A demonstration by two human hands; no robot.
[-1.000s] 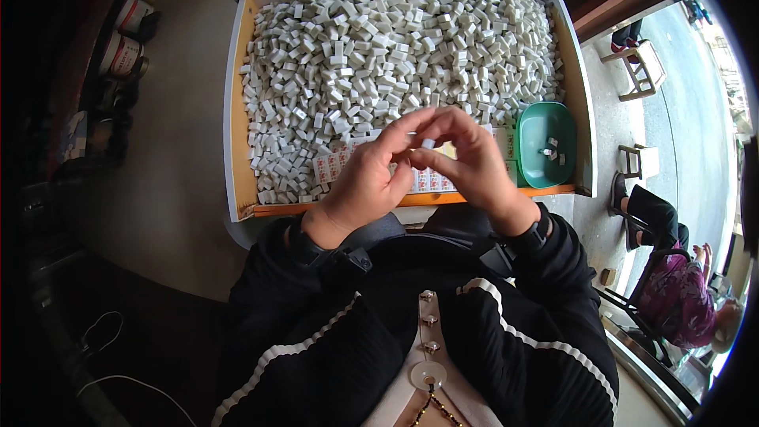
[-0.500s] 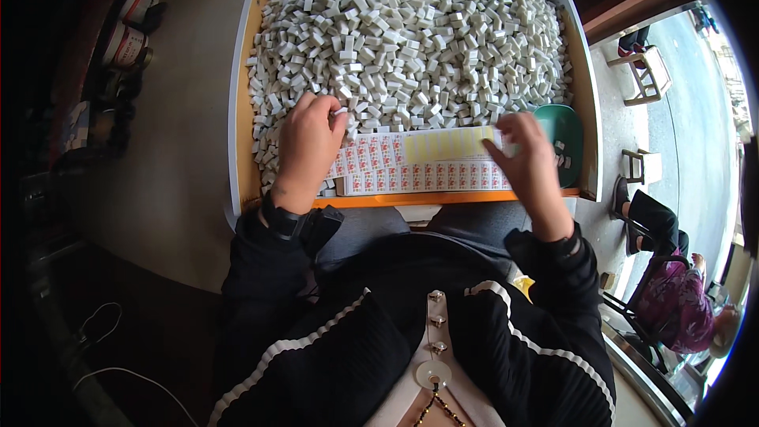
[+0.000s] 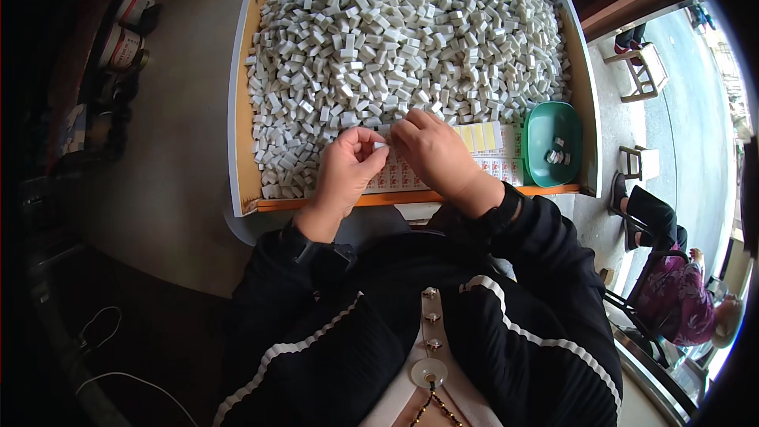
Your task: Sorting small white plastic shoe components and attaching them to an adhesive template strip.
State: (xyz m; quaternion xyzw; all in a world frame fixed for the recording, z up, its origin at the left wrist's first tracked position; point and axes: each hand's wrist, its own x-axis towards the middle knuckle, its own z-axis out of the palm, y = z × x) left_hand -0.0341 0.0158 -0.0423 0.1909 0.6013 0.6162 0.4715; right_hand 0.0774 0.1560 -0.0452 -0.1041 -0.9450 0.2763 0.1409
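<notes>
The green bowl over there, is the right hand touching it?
Apart. The head view shows the right hand well to the left of the green bowl, with printed sheets visible between them.

The small white blocks (image 3: pixel 395 55) look like hard plastic, smooth and a little glossy. The green bowl (image 3: pixel 553 126) also seems to be plastic, with a shiny surface. The printed sheets (image 3: pixel 500 169) appear to be paper, flat and smooth. The drawer wall (image 3: pixel 251 20) looks wooden and rather matt. The black garment (image 3: pixel 316 364) is of matt, ribbed cloth.
</notes>
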